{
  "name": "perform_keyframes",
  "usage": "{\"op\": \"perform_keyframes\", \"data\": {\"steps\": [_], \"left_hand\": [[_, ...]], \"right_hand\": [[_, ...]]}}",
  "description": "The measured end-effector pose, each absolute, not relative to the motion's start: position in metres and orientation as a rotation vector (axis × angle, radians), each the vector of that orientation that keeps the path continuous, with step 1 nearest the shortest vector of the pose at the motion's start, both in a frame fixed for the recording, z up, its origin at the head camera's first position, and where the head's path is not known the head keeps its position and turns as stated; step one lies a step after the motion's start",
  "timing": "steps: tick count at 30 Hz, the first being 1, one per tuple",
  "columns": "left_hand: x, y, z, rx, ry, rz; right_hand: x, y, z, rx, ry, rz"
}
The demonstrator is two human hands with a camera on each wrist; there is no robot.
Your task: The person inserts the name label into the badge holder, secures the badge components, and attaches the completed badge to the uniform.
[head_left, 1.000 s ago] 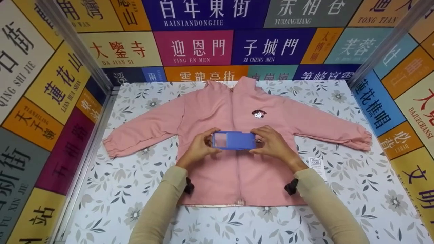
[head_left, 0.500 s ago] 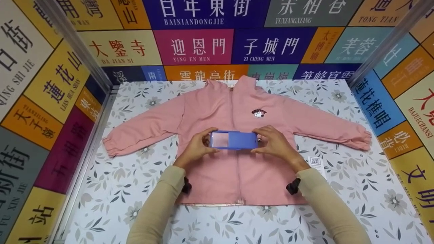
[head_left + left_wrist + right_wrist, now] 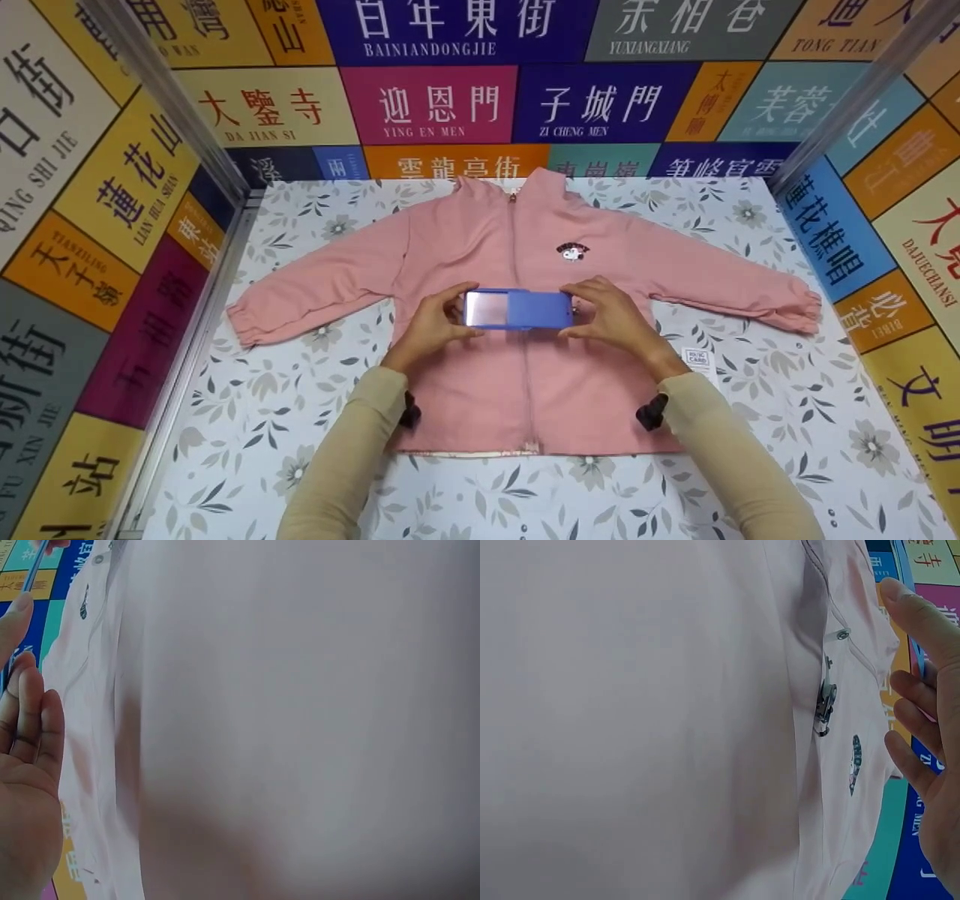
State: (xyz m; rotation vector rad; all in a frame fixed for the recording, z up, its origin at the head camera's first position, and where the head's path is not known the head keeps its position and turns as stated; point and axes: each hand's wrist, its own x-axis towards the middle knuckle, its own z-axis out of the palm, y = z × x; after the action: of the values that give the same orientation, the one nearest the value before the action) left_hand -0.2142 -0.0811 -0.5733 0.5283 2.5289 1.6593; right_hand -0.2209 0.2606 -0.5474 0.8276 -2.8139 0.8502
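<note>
A blue card holder point(image 3: 538, 309) is held level above the pink jacket point(image 3: 465, 390), its two parts slid partly apart. My left hand point(image 3: 431, 326) grips its left end, where a see-through framed part shows pink behind it. My right hand point(image 3: 619, 322) pinches the solid blue right end between thumb and fingers. In the right wrist view, a metal clip point(image 3: 825, 705) hangs near the right hand. Only a thin blue edge of the holder shows in each wrist view.
The jacket lies spread face up with both sleeves out on a flower-patterned table cover point(image 3: 292, 420). A white card point(image 3: 699, 360) marked ID/IC CARD lies right of the jacket body, partly behind the right forearm. Colourful sign-covered walls point(image 3: 435, 105) enclose the back and sides.
The two hands have moved slightly apart, and the card holder has lengthened. Its see-through part on the left shows wider than before. The jacket has stayed in place.
</note>
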Motion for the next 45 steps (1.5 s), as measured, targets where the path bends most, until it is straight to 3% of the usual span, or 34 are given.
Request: {"op": "perform_keyframes", "data": {"steps": [21, 45], "left_hand": [[-0.216, -0.095, -0.574, 0.469, 2.556, 1.674], [-0.216, -0.093, -0.576, 0.432, 2.500, 1.767]], "right_hand": [[-0.218, 0.282, -0.549, 0.787, -2.834, 0.872], [-0.189, 0.294, -0.581, 0.710, -2.928, 0.894]]}}
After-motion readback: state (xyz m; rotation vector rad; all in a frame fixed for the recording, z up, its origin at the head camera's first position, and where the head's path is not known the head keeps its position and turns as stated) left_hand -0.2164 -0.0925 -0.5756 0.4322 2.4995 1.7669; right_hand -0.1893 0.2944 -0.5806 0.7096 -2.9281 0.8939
